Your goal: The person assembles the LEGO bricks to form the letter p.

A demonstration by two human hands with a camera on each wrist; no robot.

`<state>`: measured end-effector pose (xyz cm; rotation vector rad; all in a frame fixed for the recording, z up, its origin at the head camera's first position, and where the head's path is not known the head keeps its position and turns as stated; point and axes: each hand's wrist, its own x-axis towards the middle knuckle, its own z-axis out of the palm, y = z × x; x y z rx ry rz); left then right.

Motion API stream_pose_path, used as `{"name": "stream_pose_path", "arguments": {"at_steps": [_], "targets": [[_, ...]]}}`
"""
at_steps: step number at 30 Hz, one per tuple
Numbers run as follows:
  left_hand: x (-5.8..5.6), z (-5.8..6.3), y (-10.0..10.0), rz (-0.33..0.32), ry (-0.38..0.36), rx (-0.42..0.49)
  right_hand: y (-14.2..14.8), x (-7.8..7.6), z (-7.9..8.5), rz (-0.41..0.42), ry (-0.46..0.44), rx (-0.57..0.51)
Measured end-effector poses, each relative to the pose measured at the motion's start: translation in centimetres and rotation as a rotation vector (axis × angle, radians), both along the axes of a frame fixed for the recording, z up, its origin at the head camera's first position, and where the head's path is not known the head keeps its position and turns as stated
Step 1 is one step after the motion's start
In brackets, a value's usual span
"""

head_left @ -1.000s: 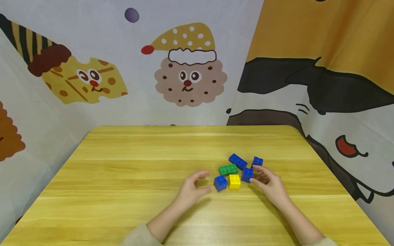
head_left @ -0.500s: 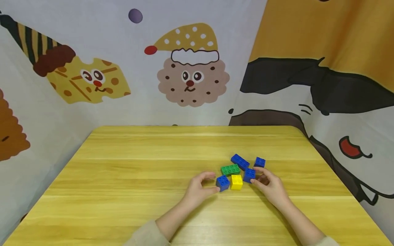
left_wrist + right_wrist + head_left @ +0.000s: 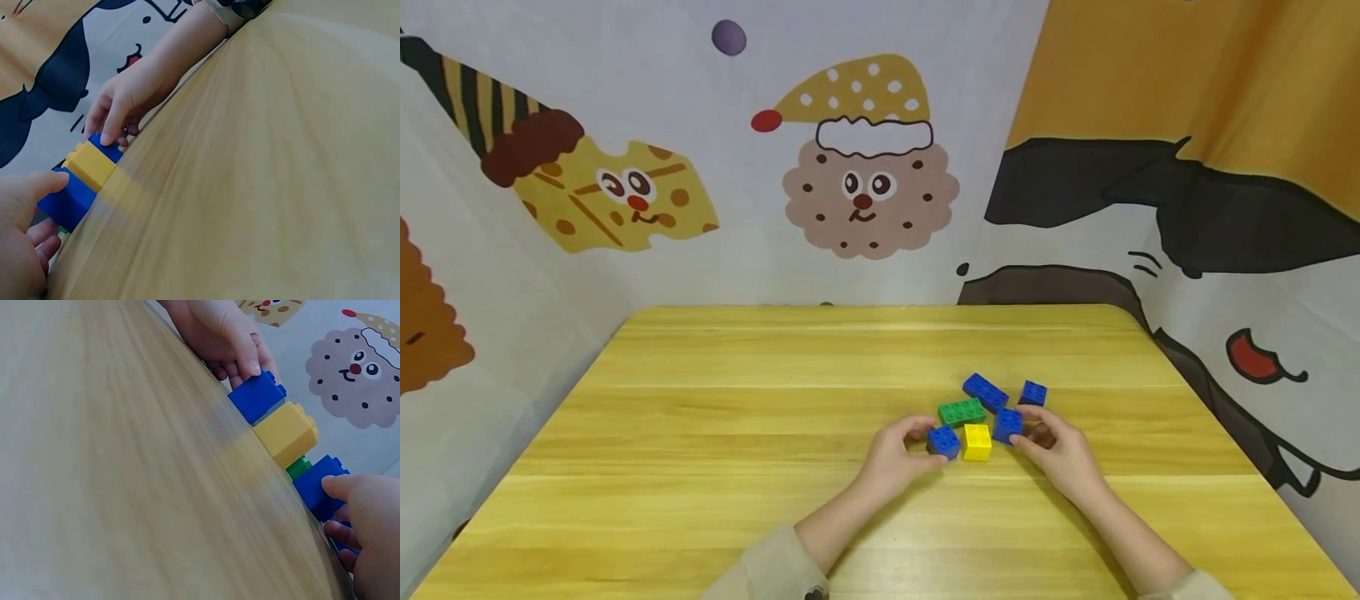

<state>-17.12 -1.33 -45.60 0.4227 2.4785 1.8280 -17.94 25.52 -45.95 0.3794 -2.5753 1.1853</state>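
Observation:
My left hand [image 3: 891, 457] pinches a square blue building block [image 3: 943, 443] between thumb and fingers. At the right, my right hand [image 3: 1063, 458] grips a second square blue block [image 3: 1007, 426], its thumb pressed on the near face in the right wrist view. Between these two stands a square yellow block [image 3: 977, 442], touched by neither hand. Behind the yellow block lies a longer green block [image 3: 961, 412]. In the left wrist view, the left thumb lies on the near side of its blue block [image 3: 70, 203], and the fingers reach round the far side.
Farther back lie a long blue block [image 3: 986, 392] and another small blue block [image 3: 1033, 392], just beyond the right fingertips. All rest on a wood-grain table [image 3: 715, 433]. A cartoon-printed cloth [image 3: 685, 92] hangs behind the table's far edge.
The left hand has moved right from beside the left blue block and now holds it; that block has turned slightly. The right hand stays at its own blue block.

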Motion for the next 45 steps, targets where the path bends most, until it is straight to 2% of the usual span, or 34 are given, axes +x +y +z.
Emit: {"name": "stream_pose_path", "arguments": {"at_steps": [9,15,22,34,45], "targets": [[-0.7,-0.1,0.3,-0.028,0.021,-0.027,0.1,-0.2,0.1,0.009,0.003,-0.010],[-0.7,-0.1,0.0,-0.034,-0.002,-0.003,0.1,-0.1,0.0,0.010,-0.003,-0.020],[-0.5,0.1,-1.3,-0.041,-0.042,0.000,0.1,0.0,0.2,0.019,-0.012,-0.039],[-0.2,0.3,-3.3,-0.077,-0.051,0.014,0.2,0.4,0.8,-0.012,-0.018,-0.035],[0.1,0.3,-5.1,-0.120,-0.053,0.035,-0.1,0.6,1.7,-0.047,0.069,-0.032]]}}
